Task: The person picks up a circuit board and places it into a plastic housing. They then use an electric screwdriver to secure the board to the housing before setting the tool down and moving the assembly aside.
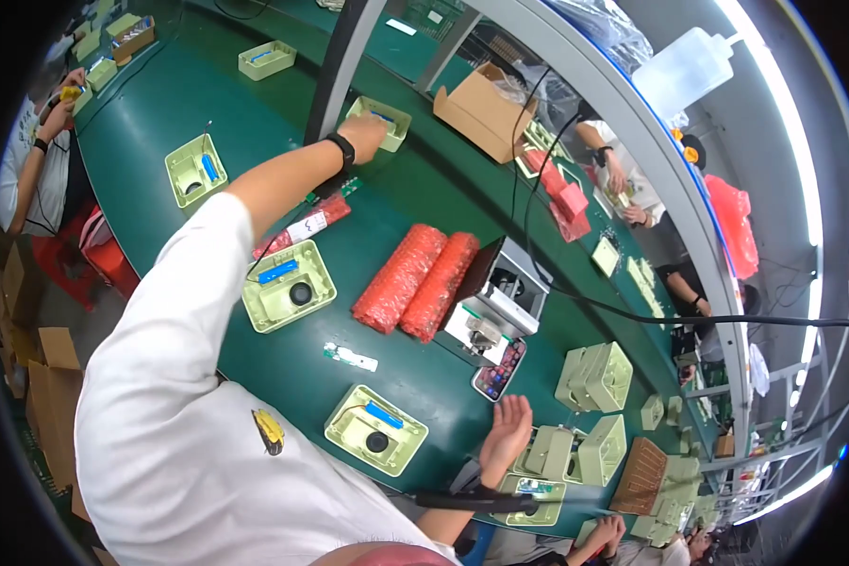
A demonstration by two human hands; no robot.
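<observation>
My left hand [364, 138] reaches to the far side of the bench, fingers curled at the near rim of a pale green plastic case [398, 121]; its fingertips are partly hidden. My right hand [507, 436] is open, palm turned up and fingers stretched, with nothing in it. Between my arms lies an open green case [410, 453] with a blue battery [384, 415] and a round black speaker [377, 441]. A similar open case [319, 304] lies farther left. A small white and green circuit board [351, 357] rests on the bench between them.
Two red bubble-wrap rolls [399, 278] lie beside a metal device [505, 302] and a tray of small parts [500, 370]. Stacked green cases [594, 377] stand at right. A grey frame post [341, 71] rises near my left hand. Cables hang across. Co-workers sit around the benches.
</observation>
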